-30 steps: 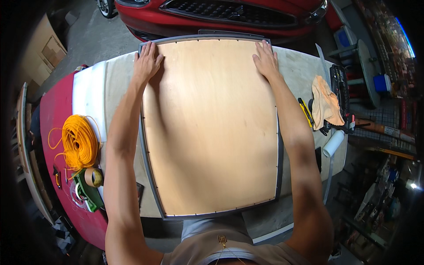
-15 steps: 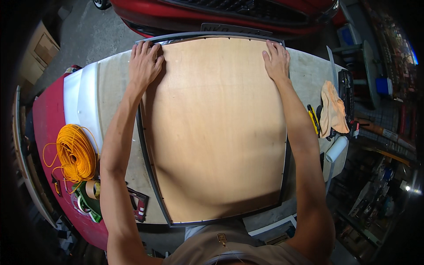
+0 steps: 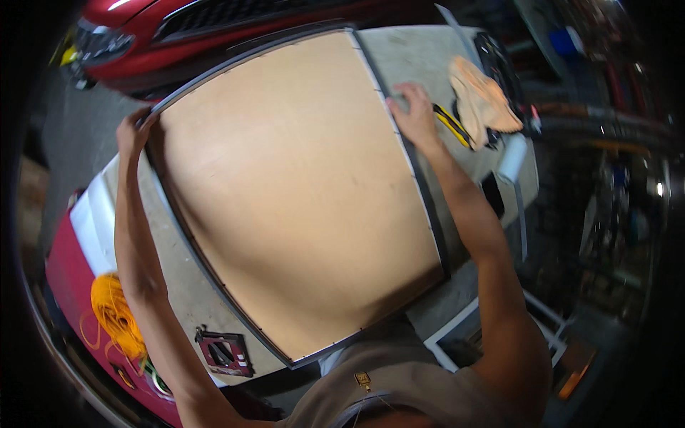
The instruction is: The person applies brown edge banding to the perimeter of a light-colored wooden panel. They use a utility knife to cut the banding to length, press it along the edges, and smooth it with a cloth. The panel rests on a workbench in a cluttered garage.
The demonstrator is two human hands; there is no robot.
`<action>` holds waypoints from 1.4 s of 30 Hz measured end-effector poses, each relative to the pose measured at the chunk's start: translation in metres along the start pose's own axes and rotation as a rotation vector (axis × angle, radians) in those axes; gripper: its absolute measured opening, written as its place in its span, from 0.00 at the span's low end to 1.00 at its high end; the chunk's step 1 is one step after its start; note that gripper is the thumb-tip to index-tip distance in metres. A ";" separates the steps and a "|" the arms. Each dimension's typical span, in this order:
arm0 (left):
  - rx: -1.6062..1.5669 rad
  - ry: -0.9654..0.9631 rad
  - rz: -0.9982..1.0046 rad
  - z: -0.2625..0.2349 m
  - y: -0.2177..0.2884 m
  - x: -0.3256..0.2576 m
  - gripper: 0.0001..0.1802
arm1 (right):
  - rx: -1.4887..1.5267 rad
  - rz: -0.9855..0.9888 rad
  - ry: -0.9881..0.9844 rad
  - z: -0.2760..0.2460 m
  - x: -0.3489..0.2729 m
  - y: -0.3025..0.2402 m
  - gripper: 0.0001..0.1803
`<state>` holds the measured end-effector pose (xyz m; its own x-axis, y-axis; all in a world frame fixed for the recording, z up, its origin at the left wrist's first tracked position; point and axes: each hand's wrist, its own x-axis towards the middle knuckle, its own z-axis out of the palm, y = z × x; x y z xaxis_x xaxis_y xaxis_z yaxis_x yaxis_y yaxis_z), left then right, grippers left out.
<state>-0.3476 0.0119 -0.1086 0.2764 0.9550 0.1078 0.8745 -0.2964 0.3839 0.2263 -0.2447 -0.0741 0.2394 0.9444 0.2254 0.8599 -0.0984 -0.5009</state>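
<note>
Large pale plywood panel with a thin dark metal edge strip [image 3: 300, 185] lies flat on the grey worktop [image 3: 421, 64], covering most of it, long axis running from the person's chest away toward the red car [image 3: 178, 36] beyond the bench. Left hand [image 3: 134, 132] sits at the panel's far left corner, fingers curled over the rim and pinching the edge. Right hand [image 3: 414, 118] is on the right long edge, up toward the far end, fingers spread and pressing flat on the strip and worktop, not wrapped around anything. So the panel lies between the two hands, both grips on its far half, near end against the torso.

Around it: yellow-and-black hand tool [image 3: 449, 125] just beside the right hand, crumpled tan work gloves [image 3: 481, 100] next to that, white cylinder [image 3: 511, 158] near the bench's right edge (cannot tell what it is). Left side: coil of orange cord [image 3: 114, 317] on the red surface, small dark red framed object [image 3: 225, 353] near the panel's near left edge. The tool and gloves crowd the right side closest.
</note>
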 end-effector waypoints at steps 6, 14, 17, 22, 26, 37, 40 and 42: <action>-0.032 0.533 -0.094 0.014 0.025 -0.099 0.38 | -0.074 0.440 -0.303 -0.096 -0.200 -0.001 0.22; -0.001 0.012 -0.561 0.014 0.158 -0.395 0.30 | -0.033 0.424 -0.334 -0.127 -0.322 -0.003 0.19; 0.026 0.163 -0.490 0.019 0.154 -0.418 0.26 | -0.044 0.351 -0.392 -0.121 -0.329 0.010 0.15; 0.130 0.068 -0.568 0.016 0.132 -0.415 0.27 | 0.012 0.325 -0.273 -0.115 -0.339 0.012 0.14; 0.099 -0.088 -0.723 0.012 0.123 -0.403 0.29 | 0.054 0.372 -0.230 -0.115 -0.338 0.010 0.15; -0.099 -0.170 -0.880 -0.009 0.155 -0.380 0.27 | -0.098 0.646 -0.407 -0.122 -0.292 -0.011 0.22; -0.163 0.041 -0.945 -0.013 0.179 -0.388 0.21 | -0.091 0.615 -0.343 -0.116 -0.295 -0.007 0.22; -0.107 0.042 -1.003 -0.016 0.192 -0.392 0.19 | -0.179 0.509 -0.316 -0.111 -0.299 0.002 0.26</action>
<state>-0.2942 -0.4191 -0.0627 -0.5827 0.7633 -0.2790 0.6547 0.6442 0.3953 0.2067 -0.5617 -0.0496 0.5175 0.8097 -0.2767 0.7417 -0.5857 -0.3268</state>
